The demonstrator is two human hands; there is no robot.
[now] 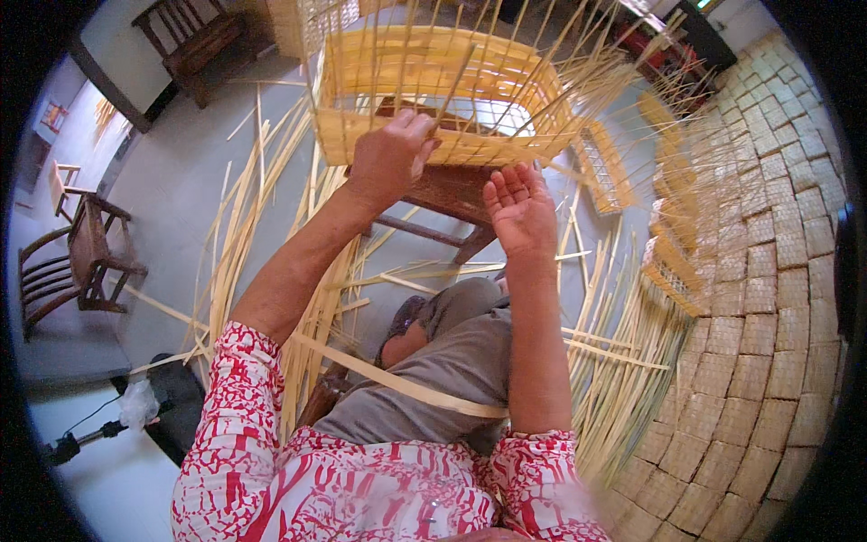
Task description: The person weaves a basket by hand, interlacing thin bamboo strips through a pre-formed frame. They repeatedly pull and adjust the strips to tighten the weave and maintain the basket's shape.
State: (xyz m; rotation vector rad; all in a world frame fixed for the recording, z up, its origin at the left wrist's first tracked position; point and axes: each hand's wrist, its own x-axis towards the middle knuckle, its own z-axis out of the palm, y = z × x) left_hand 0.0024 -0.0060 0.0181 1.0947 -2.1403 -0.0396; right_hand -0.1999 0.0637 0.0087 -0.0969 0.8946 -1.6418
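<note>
Left hand (390,158) apparently pinches a bamboo strip (454,79) at the basket (424,135) wall; right hand (522,210) spread at four o'clock; press the strip snug.

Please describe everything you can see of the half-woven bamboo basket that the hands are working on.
The bamboo basket is a boxy, open-topped frame of pale yellow split strips. Its lower walls are woven in tight horizontal bands; above them thin upright stakes stand loose and splay outward, unwoven. Through the open weave a dark wooden stool shows beneath, on which the basket rests. The left hand grips a stake at the near wall; the right hand hovers open, palm up, just below the near edge, apparently not touching it.
</note>
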